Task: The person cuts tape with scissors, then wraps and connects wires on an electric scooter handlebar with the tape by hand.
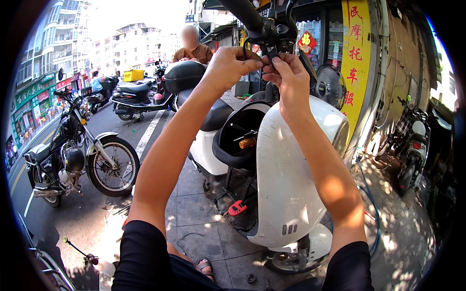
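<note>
Outward at the far left, a black motorcycle (57, 134) stands on the road, well apart from the work. Next comes a dark top box (184, 76) behind a seat. The left hand (230, 67) is raised, thumb and fingers drawn together just beside a small dark part (273, 52); I cannot tell whether that grip holds anything. Lower, an orange-handled object (248, 142) lies in the opening of the white scooter (286, 169). The part itself sits below the black handlebar (262, 30), and the right hand (291, 85) has its thumb and fingers closed around it. Further right stands a black fan (330, 87).

As I judge it, this fiddly fingertip work goes best with the right grip steadying the part while the left makes small, light adjustments. Resting the wrists would spare the raised arms; tugging could strain anything thin nearby.
</note>
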Demonstrator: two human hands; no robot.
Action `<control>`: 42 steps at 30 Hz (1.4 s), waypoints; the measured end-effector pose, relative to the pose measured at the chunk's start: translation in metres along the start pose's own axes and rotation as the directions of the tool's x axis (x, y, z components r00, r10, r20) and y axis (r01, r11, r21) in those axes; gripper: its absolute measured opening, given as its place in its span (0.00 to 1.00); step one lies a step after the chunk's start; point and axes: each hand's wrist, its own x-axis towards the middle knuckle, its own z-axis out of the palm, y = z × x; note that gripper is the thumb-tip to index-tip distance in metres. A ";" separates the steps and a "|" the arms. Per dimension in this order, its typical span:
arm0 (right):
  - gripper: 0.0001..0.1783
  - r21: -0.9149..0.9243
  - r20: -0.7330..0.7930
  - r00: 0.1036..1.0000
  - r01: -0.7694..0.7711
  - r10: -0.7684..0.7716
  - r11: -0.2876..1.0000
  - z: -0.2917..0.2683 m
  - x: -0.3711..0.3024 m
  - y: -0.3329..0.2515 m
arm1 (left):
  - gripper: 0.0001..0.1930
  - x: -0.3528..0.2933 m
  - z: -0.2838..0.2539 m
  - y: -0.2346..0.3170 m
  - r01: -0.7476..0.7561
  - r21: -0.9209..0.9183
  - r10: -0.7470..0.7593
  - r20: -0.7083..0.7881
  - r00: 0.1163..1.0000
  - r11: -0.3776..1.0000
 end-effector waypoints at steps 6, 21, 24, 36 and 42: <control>0.09 0.000 0.005 1.000 0.000 0.000 1.000 -0.001 0.000 0.001 | 0.15 -0.002 0.005 0.000 -0.035 0.034 0.036 -0.048 0.998 0.999; 0.09 -0.012 0.024 0.999 0.041 -0.041 0.999 -0.001 -0.001 0.002 | 0.19 -0.002 0.000 0.008 0.058 -0.092 -0.054 0.054 0.997 0.994; 0.09 -0.019 0.028 0.999 0.021 -0.021 1.000 -0.003 -0.001 0.001 | 0.19 -0.004 0.003 0.008 0.064 -0.120 -0.059 0.045 0.997 0.991; 0.10 -0.035 0.051 0.999 0.019 -0.017 0.999 -0.004 0.000 0.002 | 0.15 -0.003 0.006 -0.003 0.104 -0.203 -0.096 0.047 0.994 0.974; 0.09 -0.036 0.052 0.999 0.018 -0.017 0.999 -0.003 0.000 0.004 | 0.12 0.000 0.008 -0.007 0.151 -0.324 -0.156 0.012 0.988 0.934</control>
